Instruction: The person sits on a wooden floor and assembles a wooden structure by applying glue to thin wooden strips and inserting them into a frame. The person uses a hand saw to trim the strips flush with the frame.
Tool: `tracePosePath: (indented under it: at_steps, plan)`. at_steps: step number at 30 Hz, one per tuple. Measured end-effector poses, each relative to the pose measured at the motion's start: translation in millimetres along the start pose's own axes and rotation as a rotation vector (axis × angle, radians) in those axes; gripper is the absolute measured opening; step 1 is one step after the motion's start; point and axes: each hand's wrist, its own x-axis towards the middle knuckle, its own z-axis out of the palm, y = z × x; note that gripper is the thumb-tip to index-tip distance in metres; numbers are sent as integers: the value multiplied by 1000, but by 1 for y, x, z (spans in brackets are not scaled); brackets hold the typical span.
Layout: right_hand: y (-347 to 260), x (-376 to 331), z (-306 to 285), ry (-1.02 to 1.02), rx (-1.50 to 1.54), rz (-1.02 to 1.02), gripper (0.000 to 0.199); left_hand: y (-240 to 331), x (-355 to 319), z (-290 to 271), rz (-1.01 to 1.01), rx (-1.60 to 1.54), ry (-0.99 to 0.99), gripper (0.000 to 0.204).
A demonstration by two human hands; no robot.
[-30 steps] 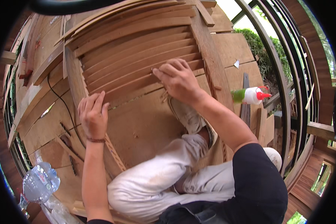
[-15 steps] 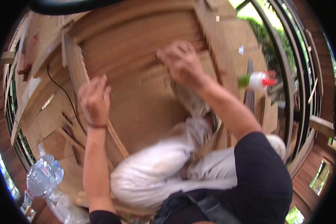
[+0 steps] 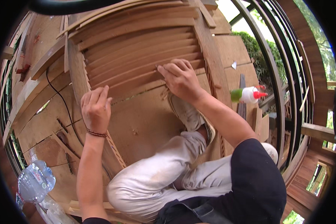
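Note:
A louvred wooden frame (image 3: 77,74) lies before me, its curved-looking slats (image 3: 138,56) spanning two side rails with slanted notches. My left hand (image 3: 95,108), wearing a beaded bracelet (image 3: 96,133), is at the left rail beside the end of the nearest slat. Its fingers are bent and pressed together; what lies between them is hidden. Over the nearest slat, right of its middle, my right hand (image 3: 180,80) is closed in a pinch. A small dark tip shows at its fingertips, too small to name. Below the slats, the rails' notches stand unfilled.
A white glue bottle (image 3: 248,95) with a red cap and green end lies to the right. At lower left is a clear plastic bottle (image 3: 36,181). A black cord (image 3: 63,95) and drill bits (image 3: 62,125) lie left. Metal railings (image 3: 268,48) run along the right. My shoe (image 3: 183,110) rests inside the frame.
The view has shifted and the slats look sharper. Both hands keep nearly the same pose, the left by the rail and the right above the slats.

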Motion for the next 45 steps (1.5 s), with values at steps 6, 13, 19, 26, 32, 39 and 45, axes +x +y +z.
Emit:
tracePosePath:
  at_steps: [6, 13, 19, 26, 32, 39, 45]
  plan:
    - [-8, -6, 4, 47, -35, 16, 40, -4, -2, -3, 3, -49, -7, 48]
    - [7, 4, -3, -40, 2, -80, 39, -7, 1, 1, 34, -99, 8, 45]
    - [-9, -5, 8, 74, -77, -4, 44, -4, -2, 0, -11, -95, 10, 48]
    - [-14, 3, 8, -116, -33, 67, 50, -4, 4, 1, -2, -78, 36, 48]
    - [-62, 28, 49, 87, 128, 7, 56, -1, 8, 1, -14, -93, 23, 46]
    - [-68, 32, 52, 121, 165, 31, 48, -3, 10, -7, 14, -107, -9, 46]
    - [-38, 38, 56, 67, 135, -175, 46, -5, 15, -3, 26, -77, 10, 46]
